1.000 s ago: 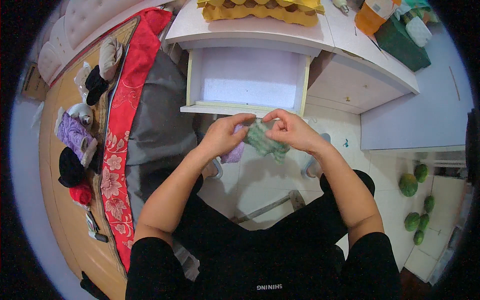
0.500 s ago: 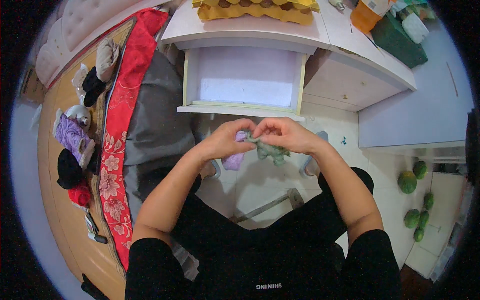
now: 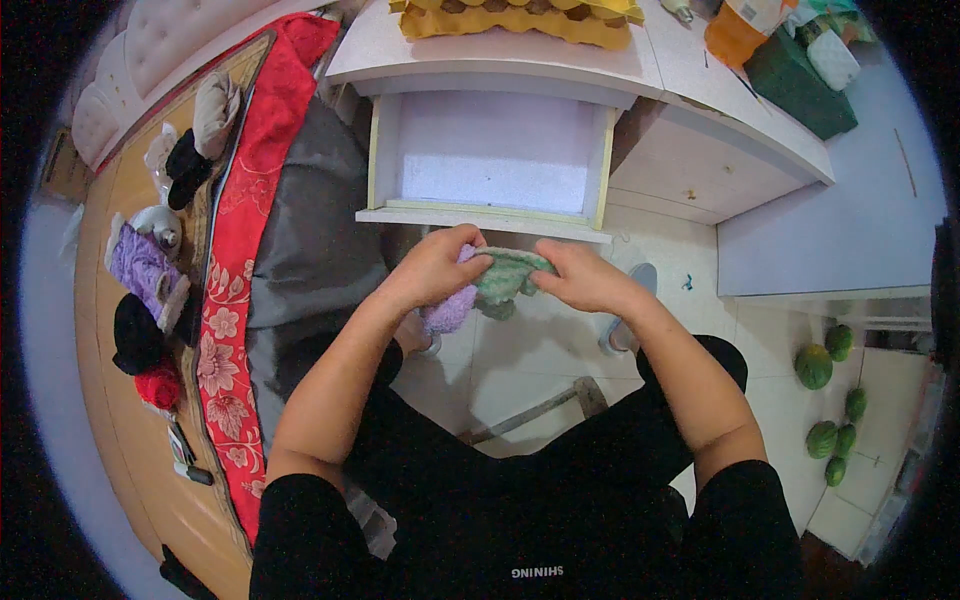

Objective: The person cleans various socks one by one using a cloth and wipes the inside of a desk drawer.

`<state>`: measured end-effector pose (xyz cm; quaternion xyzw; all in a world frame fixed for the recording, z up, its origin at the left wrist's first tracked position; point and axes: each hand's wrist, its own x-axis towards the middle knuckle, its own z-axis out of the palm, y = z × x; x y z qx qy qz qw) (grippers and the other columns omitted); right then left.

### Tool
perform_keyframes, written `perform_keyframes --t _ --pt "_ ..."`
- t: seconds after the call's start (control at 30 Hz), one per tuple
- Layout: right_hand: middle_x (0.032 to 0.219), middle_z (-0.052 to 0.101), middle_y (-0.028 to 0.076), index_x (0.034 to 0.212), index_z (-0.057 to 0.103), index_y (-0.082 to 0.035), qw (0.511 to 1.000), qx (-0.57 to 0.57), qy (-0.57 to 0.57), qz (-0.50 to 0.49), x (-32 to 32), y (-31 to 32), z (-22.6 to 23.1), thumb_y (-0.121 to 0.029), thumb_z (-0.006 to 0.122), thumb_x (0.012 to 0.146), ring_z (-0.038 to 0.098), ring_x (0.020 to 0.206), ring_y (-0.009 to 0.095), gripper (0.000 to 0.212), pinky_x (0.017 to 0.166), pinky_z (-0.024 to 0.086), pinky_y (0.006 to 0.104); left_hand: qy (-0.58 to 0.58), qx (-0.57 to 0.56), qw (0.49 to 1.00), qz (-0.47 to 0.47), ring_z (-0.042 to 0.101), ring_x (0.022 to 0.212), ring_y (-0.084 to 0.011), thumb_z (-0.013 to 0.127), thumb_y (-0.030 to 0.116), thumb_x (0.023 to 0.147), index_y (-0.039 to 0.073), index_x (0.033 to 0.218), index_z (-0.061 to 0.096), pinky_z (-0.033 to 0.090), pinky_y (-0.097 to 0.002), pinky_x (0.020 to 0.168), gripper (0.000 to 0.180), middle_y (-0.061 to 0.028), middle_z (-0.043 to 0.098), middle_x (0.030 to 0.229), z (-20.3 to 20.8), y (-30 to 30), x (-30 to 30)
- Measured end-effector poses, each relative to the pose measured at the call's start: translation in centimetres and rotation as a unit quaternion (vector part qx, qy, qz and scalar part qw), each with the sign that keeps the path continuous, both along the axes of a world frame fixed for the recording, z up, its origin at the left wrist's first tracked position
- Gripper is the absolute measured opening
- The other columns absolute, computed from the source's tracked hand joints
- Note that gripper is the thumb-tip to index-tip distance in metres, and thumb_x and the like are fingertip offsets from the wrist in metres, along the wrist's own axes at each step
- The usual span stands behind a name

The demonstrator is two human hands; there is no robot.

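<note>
A fluffy green cloth piece (image 3: 507, 278) is stretched between my hands, just in front of an open drawer (image 3: 485, 222). My left hand (image 3: 432, 270) is closed on its left end, with the thumb on top. A fluffy purple cloth piece (image 3: 450, 311) hangs below that same hand, partly hidden by the fingers. My right hand (image 3: 588, 280) pinches the green cloth's right edge between thumb and fingers. Whether these are socks or small cloths, I cannot tell.
Yellow egg trays (image 3: 520, 22) sit on the white desk (image 3: 500, 60) above the drawer. To the left is a bed with a red floral cover (image 3: 220, 350), a purple fluffy item (image 3: 145, 265) and a black item (image 3: 138, 335). Several green melons (image 3: 815, 367) lie on the floor at right.
My hands have moved apart, and the bunched green cloth is now spread between them. The purple cloth has shifted slightly left and up with my left hand.
</note>
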<state>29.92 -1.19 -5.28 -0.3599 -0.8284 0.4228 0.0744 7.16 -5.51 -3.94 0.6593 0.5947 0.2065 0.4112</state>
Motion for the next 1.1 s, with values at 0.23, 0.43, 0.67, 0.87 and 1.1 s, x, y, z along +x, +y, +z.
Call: perform_keyframes --t 0.23,0.43,0.67,0.87,1.1 --pt "0.066 0.057 0.010 0.090 0.052 -0.001 0.995 -0.047 -0.083 -0.033 0.1 0.7 0.0 -0.023 0.055 0.082 0.054 0.061 0.017 0.024 0.059 0.043 0.0315 0.079 0.064 0.993 0.063 0.058 0.072 -0.0358 0.063 0.023 0.074 0.008 0.093 0.056 0.045 -0.0409 0.063 0.025 -0.0173 0.059 0.073 0.5 0.0 0.8" --pt "0.084 0.060 0.004 0.098 0.059 -0.002 0.906 -0.335 0.145 -0.215 -0.8 0.2 0.7 -0.028 0.054 0.084 0.053 0.075 0.012 0.030 0.064 0.044 0.0302 -0.167 0.076 0.978 -0.100 0.062 0.084 -0.0196 0.057 0.007 0.078 0.001 0.104 0.056 0.046 -0.0311 0.082 0.026 -0.0084 0.065 0.087 -0.3 -0.6 2.2" --pt "0.096 0.060 0.001 0.111 0.055 -0.001 0.937 -0.245 0.177 -0.175 -0.5 0.6 0.7 -0.011 0.053 0.084 0.053 0.086 0.007 0.028 0.076 0.043 0.0236 -0.208 -0.118 0.962 0.134 0.058 0.085 -0.0114 0.060 0.022 0.083 -0.001 0.100 0.057 0.045 -0.0260 0.075 0.029 -0.0054 0.064 0.090 -1.4 0.7 0.3" --pt "0.089 0.060 0.007 0.105 0.056 -0.002 0.962 -0.157 0.200 -0.097 -0.9 -0.2 1.6 -0.016 0.059 0.081 0.054 0.084 0.013 0.029 0.075 0.045 0.0294 -0.248 -0.150 0.953 0.085 0.053 0.084 -0.0112 0.068 0.032 0.076 0.005 0.112 0.054 0.044 -0.0259 0.071 0.047 -0.0055 0.059 0.098 0.1 -0.1 2.3" --pt "0.088 0.059 0.005 0.106 0.055 -0.004 0.895 -0.348 0.230 -0.160 0.2 0.9 1.5 -0.022 0.065 0.080 0.056 0.076 0.010 0.033 0.065 0.048 0.0274 -0.365 -0.204 0.894 0.162 0.056 0.074 -0.0104 0.064 0.010 0.080 0.006 0.112 0.055 0.046 -0.0233 0.064 0.034 -0.0044 0.061 0.089 1.9 -0.3 2.7"
